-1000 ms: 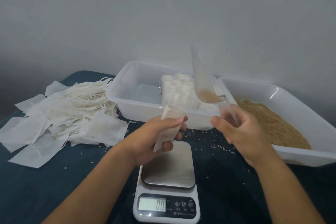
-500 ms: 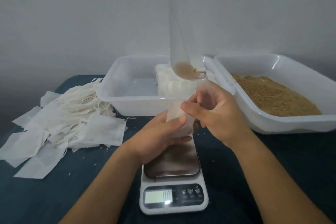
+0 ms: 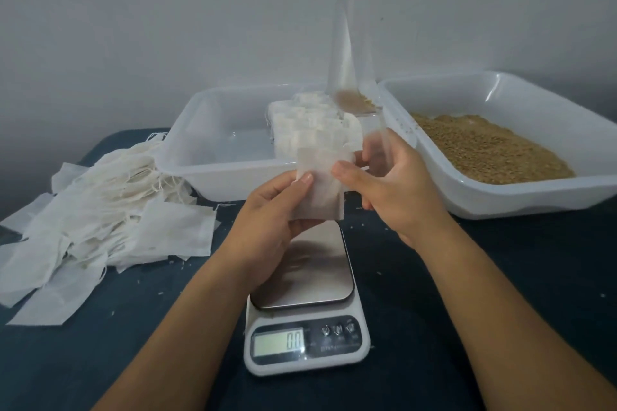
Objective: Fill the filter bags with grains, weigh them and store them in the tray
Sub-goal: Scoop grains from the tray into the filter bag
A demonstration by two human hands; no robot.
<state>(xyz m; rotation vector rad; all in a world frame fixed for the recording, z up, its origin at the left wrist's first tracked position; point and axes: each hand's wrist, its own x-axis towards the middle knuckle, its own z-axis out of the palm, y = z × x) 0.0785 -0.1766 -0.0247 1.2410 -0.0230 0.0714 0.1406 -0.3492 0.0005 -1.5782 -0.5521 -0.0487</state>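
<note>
**One More Bag Readied as Stored Stack Grows**

A dark blue table (image 3: 100, 360) carries the whole work. At the right stands a white tray (image 3: 534, 197) holding a bed of brown grains (image 3: 484, 147); beside it, the storage tray (image 3: 207, 177) holds a neat block of filled bags (image 3: 307, 123) at its right side, with much of its floor bare. At the left sprawls a heap of empty filter bags (image 3: 110, 210) with loose strings, which suggests a good deal of the job remains. A digital scale (image 3: 305, 314) sits nearest the person, its platform bare and its display apparently at zero; stray grains fleck the cloth around it.

Above the scale, the left hand (image 3: 267, 220) grips a single filter bag (image 3: 319, 187), thumb pressed on its front and fingers curled behind. The right hand (image 3: 390, 190) pinches the bag's top edge with thumb and forefinger, its other fingers curled round the handle of a clear plastic scoop (image 3: 347, 77). The scoop stands nearly upright, with a small charge of grain pooled at its bottom.

By the look of it, the bag in hand is being opened and has yet to be filled. Pouring, weighing and stowing in the storage tray are all to come for this one.
</note>
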